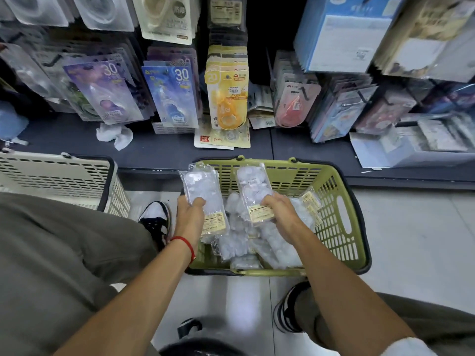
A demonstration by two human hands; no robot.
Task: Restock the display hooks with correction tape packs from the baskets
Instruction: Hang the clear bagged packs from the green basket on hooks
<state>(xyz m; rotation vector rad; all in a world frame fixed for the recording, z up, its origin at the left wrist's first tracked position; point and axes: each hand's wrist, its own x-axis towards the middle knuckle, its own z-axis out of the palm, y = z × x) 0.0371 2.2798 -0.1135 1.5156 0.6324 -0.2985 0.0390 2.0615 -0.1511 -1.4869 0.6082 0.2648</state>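
hands: left [190, 214], right [279, 209] | each grips crinkly clear pack | slotted green basket [341, 227]

The pale tiled floor [411, 227] carries the green basket [341, 227] right under both grips, with a cream basket [59, 176] to their left. Beyond the grips, the dark shelf [159, 147] holds a crumpled white cloth [115, 136] and a flat yellow pack [223, 140].

Dim shelves, floor glare, blurred warped edges
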